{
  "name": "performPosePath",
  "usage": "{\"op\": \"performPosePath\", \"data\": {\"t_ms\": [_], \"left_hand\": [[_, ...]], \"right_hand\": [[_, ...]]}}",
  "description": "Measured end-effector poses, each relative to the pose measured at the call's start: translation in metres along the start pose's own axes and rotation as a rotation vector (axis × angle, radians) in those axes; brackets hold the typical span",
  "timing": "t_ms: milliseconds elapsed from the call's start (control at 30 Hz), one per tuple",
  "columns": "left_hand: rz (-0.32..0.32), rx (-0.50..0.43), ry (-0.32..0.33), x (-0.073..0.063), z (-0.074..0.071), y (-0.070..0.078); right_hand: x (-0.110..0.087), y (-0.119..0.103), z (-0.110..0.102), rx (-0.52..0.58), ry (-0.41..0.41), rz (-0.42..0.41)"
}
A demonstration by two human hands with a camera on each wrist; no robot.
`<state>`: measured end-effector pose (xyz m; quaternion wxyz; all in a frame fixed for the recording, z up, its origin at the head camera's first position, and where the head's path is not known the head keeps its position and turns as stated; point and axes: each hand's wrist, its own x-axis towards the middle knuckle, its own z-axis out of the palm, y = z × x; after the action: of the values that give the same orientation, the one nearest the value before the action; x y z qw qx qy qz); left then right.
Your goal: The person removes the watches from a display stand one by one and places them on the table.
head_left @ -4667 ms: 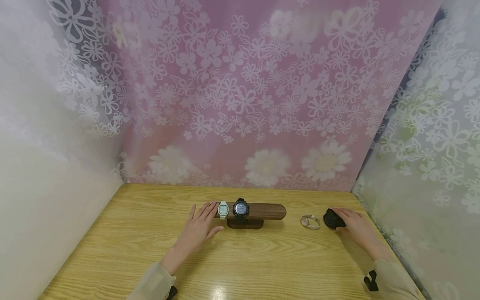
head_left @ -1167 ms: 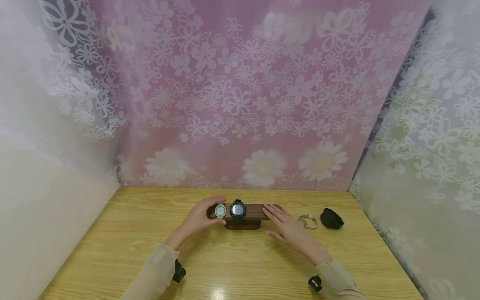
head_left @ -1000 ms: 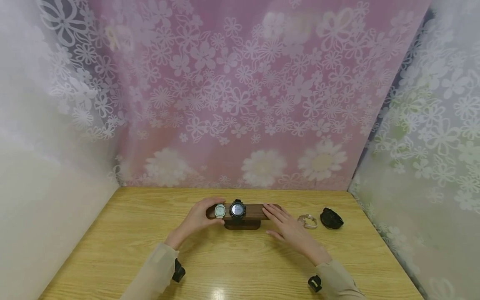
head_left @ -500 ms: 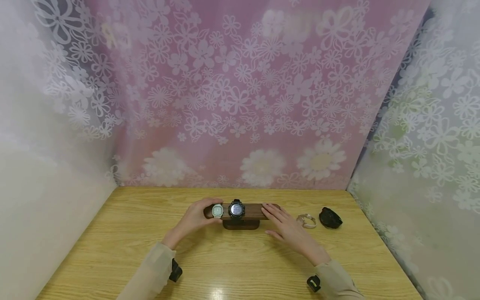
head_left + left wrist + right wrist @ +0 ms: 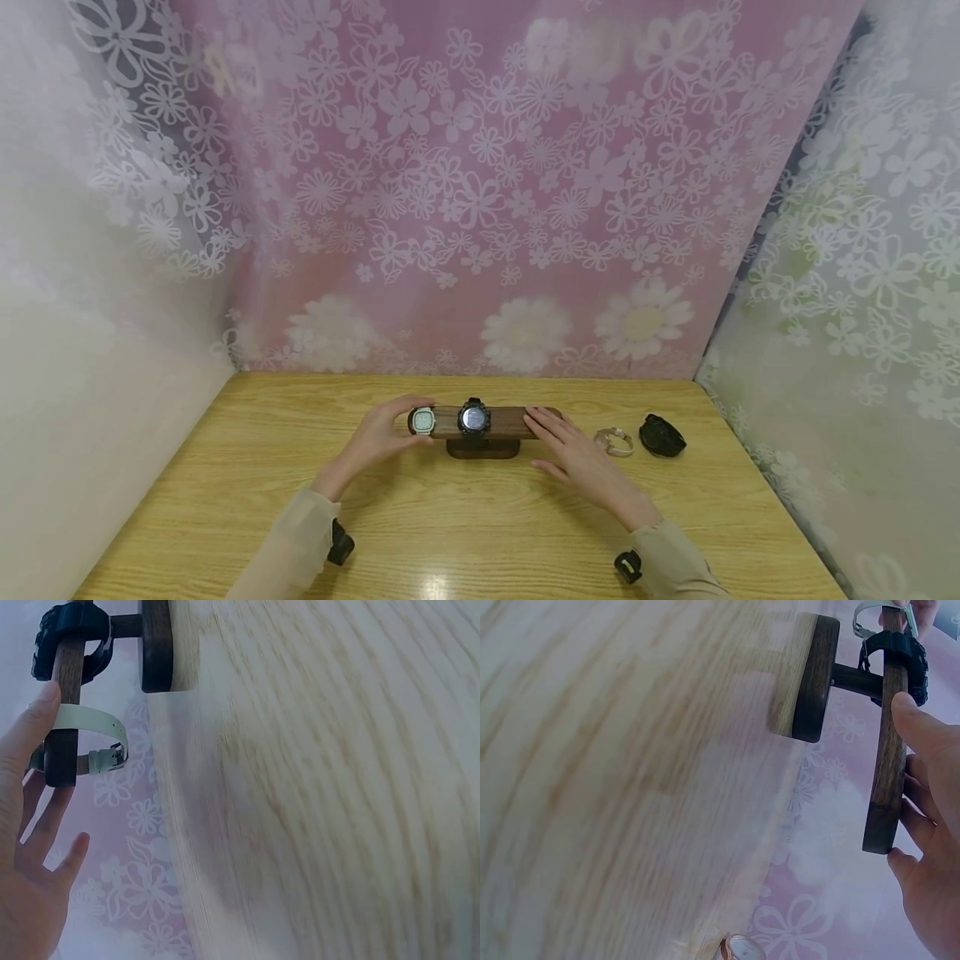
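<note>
A dark wooden watch stand (image 5: pixel 446 423) with a horizontal bar on a small base stands on the table. Around its left end sits a pale mint wristwatch (image 5: pixel 423 421), its buckled strap (image 5: pixel 97 720) hanging below the bar in the left wrist view. My left hand (image 5: pixel 372 437) pinches this watch, thumb in front and fingers behind. A black digital wristwatch (image 5: pixel 473 418) circles the bar near the middle. My right hand (image 5: pixel 581 462) rests its fairly straight fingers on the bar's right end, the thumb held apart in front.
To the right of the stand a light-strapped wristwatch (image 5: pixel 617 442) lies on the wooden table (image 5: pixel 480 525). Beside it is a rounded black object (image 5: pixel 662 436). A pink floral curtain (image 5: pixel 480 208) hangs behind, with pale curtains at both sides.
The right hand has left the black object at the right and come onto the bar. My left hand has taken hold of the mint wristwatch and slid it left to the bar's end.
</note>
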<state>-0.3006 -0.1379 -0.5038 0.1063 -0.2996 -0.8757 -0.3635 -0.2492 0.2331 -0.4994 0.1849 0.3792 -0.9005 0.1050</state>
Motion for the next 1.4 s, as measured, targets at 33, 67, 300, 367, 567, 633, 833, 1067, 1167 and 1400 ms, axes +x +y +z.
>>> {"op": "performPosePath", "data": {"t_ms": [33,67,300,367,567,633,833,1067,1167,1400], "left_hand": [[0.005,0.003,0.005,-0.001,-0.001,0.0],[0.006,0.002,0.01,-0.002,-0.002,-0.001],[-0.021,0.008,0.051,-0.011,-0.015,-0.002],[-0.02,0.022,0.061,-0.015,-0.019,-0.004],[0.024,0.039,0.11,-0.025,-0.032,-0.01],[0.03,0.046,0.131,-0.029,-0.037,-0.012],[-0.005,0.071,0.174,-0.04,-0.051,-0.017],[-0.043,0.071,0.177,-0.05,-0.064,-0.026],[-0.061,0.087,0.18,-0.055,-0.071,-0.029],[-0.097,0.11,0.19,-0.069,-0.083,-0.038]], "right_hand": [[0.0,0.0,0.0,-0.004,-0.006,0.003],[0.0,-0.001,0.0,-0.008,-0.009,0.004],[0.0,-0.002,0.0,-0.01,-0.003,0.002],[0.0,-0.002,0.0,-0.01,-0.002,-0.001],[-0.001,-0.003,0.0,-0.008,-0.003,0.007],[-0.001,-0.003,0.0,-0.006,0.003,0.007],[-0.001,-0.002,0.001,-0.001,0.011,0.006],[-0.002,0.0,0.004,-0.006,0.025,0.007],[-0.002,0.0,0.004,-0.008,0.035,0.006],[-0.002,0.001,0.004,-0.003,0.025,0.008]]}}
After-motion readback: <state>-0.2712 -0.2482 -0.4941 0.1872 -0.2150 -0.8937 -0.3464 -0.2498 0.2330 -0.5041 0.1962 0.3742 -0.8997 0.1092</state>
